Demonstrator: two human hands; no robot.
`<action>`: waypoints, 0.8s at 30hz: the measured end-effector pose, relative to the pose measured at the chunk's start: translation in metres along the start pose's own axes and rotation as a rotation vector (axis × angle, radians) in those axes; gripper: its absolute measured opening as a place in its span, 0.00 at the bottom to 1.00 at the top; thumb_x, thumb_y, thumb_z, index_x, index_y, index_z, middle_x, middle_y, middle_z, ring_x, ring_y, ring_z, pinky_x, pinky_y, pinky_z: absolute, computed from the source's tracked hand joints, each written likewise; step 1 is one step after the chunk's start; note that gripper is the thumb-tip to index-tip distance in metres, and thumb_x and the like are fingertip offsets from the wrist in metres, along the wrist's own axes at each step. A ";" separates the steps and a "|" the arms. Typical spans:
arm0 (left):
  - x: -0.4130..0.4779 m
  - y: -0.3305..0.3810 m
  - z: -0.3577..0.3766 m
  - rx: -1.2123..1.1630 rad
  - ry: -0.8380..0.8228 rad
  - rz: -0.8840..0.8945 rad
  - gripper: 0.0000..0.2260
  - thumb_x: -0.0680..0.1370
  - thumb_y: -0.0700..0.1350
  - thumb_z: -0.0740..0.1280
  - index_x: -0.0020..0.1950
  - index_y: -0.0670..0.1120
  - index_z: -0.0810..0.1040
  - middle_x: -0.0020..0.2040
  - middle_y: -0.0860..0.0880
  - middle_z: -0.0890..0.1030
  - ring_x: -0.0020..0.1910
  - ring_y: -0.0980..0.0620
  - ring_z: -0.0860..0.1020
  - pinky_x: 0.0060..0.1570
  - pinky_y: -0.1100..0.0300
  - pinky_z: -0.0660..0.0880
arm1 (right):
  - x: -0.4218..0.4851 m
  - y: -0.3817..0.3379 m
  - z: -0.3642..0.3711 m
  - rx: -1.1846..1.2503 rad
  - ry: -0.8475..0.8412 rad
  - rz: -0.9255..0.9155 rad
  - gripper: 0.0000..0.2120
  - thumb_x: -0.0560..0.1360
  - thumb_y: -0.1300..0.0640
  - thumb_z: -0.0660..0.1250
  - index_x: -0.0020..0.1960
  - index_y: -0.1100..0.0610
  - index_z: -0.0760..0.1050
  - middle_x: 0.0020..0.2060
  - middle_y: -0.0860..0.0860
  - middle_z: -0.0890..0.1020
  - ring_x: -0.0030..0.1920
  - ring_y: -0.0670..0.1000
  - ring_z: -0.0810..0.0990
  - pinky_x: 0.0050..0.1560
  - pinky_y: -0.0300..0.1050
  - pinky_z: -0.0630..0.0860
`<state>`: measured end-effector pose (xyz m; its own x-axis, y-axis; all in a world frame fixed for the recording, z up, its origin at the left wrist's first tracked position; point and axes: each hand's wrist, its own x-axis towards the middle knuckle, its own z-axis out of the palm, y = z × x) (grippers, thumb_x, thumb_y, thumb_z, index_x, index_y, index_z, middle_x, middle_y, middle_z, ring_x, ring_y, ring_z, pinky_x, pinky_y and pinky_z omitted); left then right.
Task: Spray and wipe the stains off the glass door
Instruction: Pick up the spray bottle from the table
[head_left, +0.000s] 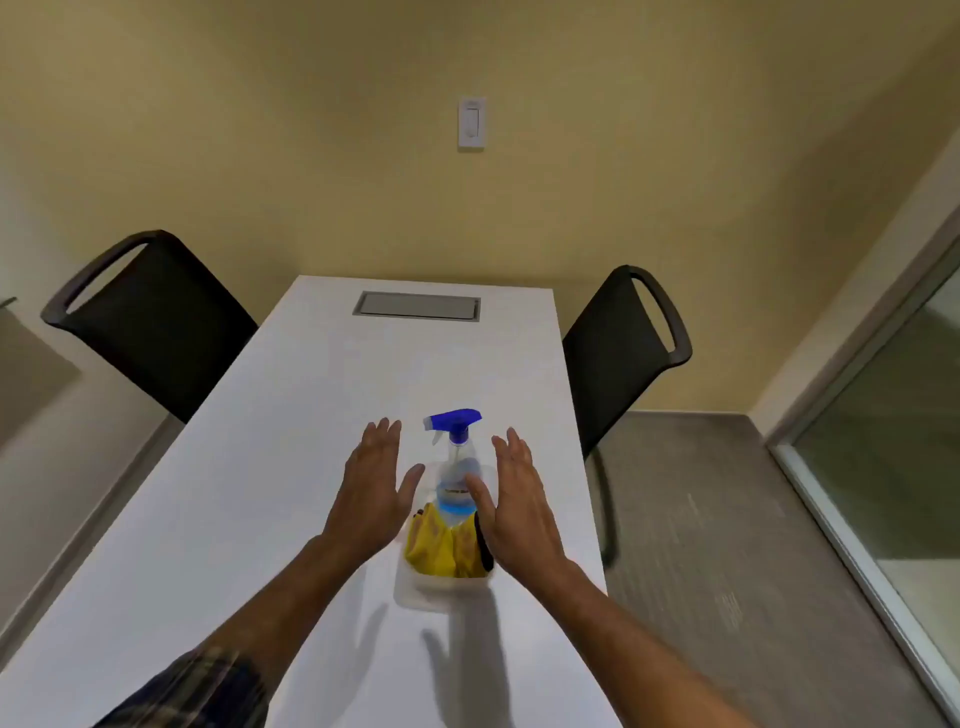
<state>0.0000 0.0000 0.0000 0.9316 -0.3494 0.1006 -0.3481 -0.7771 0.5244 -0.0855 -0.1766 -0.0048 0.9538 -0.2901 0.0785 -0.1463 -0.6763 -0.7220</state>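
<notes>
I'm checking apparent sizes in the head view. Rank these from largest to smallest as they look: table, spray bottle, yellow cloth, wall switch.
1. Table
2. Spray bottle and yellow cloth: alike, unranked
3. Wall switch, farther away

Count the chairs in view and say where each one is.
2. One black chair stands at the table's left side, the other black chair at its right side. More may be out of frame.

Blue-capped clear spray bottle (456, 467), yellow cloth (439, 548), white table (311, 415), black chairs (156, 322), plaid sleeve (202, 686)
</notes>
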 end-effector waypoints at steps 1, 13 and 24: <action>0.006 -0.004 0.002 -0.069 -0.028 -0.031 0.30 0.85 0.56 0.56 0.83 0.48 0.51 0.84 0.49 0.53 0.84 0.50 0.50 0.80 0.54 0.49 | 0.007 0.000 0.007 0.057 0.000 0.039 0.32 0.84 0.40 0.55 0.83 0.49 0.50 0.84 0.46 0.50 0.83 0.48 0.49 0.78 0.43 0.49; 0.061 -0.020 0.036 -0.384 -0.139 -0.104 0.20 0.84 0.50 0.60 0.77 0.50 0.67 0.76 0.50 0.72 0.73 0.47 0.74 0.71 0.50 0.73 | 0.084 0.010 0.061 0.248 -0.053 0.303 0.33 0.81 0.42 0.64 0.80 0.48 0.56 0.78 0.50 0.67 0.74 0.55 0.72 0.71 0.52 0.72; 0.077 -0.024 0.057 -0.480 -0.123 -0.146 0.18 0.83 0.47 0.64 0.74 0.50 0.72 0.72 0.50 0.78 0.70 0.49 0.76 0.63 0.63 0.71 | 0.113 0.029 0.080 0.317 -0.063 0.415 0.25 0.80 0.52 0.69 0.75 0.53 0.68 0.67 0.51 0.78 0.65 0.53 0.78 0.60 0.42 0.77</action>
<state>0.0740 -0.0382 -0.0531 0.9375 -0.3366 -0.0879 -0.1009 -0.5047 0.8574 0.0391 -0.1742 -0.0720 0.8478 -0.4420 -0.2929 -0.4381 -0.2726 -0.8566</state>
